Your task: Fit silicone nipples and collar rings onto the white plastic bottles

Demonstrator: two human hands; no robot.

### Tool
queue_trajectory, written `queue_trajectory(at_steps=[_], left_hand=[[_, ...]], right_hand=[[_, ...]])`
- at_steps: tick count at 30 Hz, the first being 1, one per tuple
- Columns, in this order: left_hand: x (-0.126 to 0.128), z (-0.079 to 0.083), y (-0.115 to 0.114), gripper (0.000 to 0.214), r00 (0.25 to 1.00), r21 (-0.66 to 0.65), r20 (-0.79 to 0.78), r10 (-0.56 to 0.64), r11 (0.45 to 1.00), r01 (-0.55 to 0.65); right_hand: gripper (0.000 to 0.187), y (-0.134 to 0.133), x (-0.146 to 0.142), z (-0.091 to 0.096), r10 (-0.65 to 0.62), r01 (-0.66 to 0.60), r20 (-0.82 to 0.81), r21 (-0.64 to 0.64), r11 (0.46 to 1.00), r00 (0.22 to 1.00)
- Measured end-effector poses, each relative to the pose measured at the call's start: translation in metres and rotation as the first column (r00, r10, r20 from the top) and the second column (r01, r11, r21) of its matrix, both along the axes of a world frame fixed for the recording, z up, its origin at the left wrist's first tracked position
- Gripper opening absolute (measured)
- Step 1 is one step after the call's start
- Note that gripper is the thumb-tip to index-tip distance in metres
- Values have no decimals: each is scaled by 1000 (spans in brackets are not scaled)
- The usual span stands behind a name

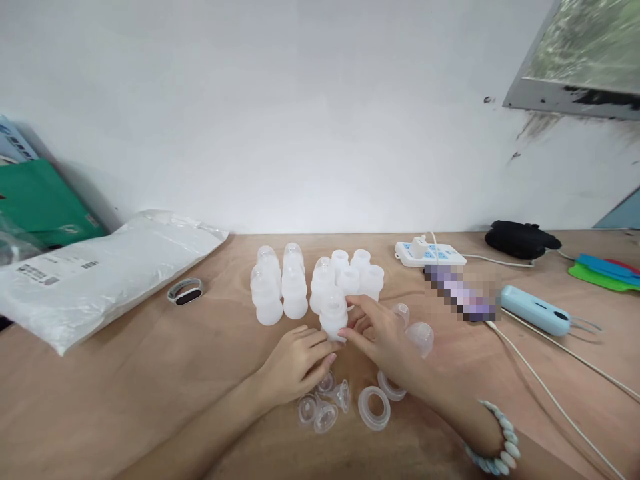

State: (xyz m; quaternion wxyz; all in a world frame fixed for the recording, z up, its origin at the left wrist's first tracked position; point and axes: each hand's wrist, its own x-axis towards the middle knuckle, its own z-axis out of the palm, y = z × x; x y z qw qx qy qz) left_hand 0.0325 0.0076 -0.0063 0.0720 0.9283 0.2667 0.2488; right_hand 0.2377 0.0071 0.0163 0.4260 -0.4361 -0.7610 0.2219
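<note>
Holding one small translucent bottle (333, 315) upright between them, the left hand (299, 363) and right hand (383, 337) both grip it in front of a standing cluster of bottles (295, 283), several capped; loose nipples (325, 403) and rings (374, 407) remain unfitted on the wooden tabletop (150, 387), against a white wall (300, 100)

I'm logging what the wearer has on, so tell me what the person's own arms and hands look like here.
Both forearms are bare, with no sleeves or gloves in view. The left hand shows no rings or bands. The right hand also shows no rings; at its wrist sits a beaded bracelet of pale, rounded, whitish to light blue beads. No watch, cable or marking shows on either arm.
</note>
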Motion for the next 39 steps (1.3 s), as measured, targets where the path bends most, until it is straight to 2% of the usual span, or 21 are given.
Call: queue_trajectory(at_steps=[8, 18, 21, 25, 29, 34, 37, 39], left_hand=[[0, 4, 3, 35, 987, -176, 18, 160, 972, -154], [0, 3, 9, 36, 956, -310, 96, 277, 921, -236], [0, 2, 10, 35, 950, -343, 111, 291, 909, -238], [-1, 2, 10, 32, 950, -378, 130, 285, 900, -218], [-1, 2, 9, 26, 961, -410, 145, 236, 898, -159], [-1, 1, 9, 24, 962, -460, 172, 214, 881, -114], [-2, 2, 8, 23, 964, -520, 196, 181, 852, -54], [-3, 4, 8, 23, 970, -573, 215, 112, 819, 33]], right_hand=[[37, 3, 1, -4, 42, -42, 3, -30, 999, 999], [30, 1, 8, 2, 8, -10, -18, -81, 997, 1000], [23, 1, 11, 8, -21, 22, 47, -36, 999, 999], [13, 0, 14, 13, -38, 35, 150, 22, 999, 988], [16, 0, 16, 14, -57, 45, 201, 65, 997, 978], [21, 4, 16, 12, -120, 55, 309, 212, 976, 944], [17, 3, 19, 18, -45, -29, 452, 155, 988, 891], [13, -2, 22, 26, 89, -137, 523, 55, 989, 848]])
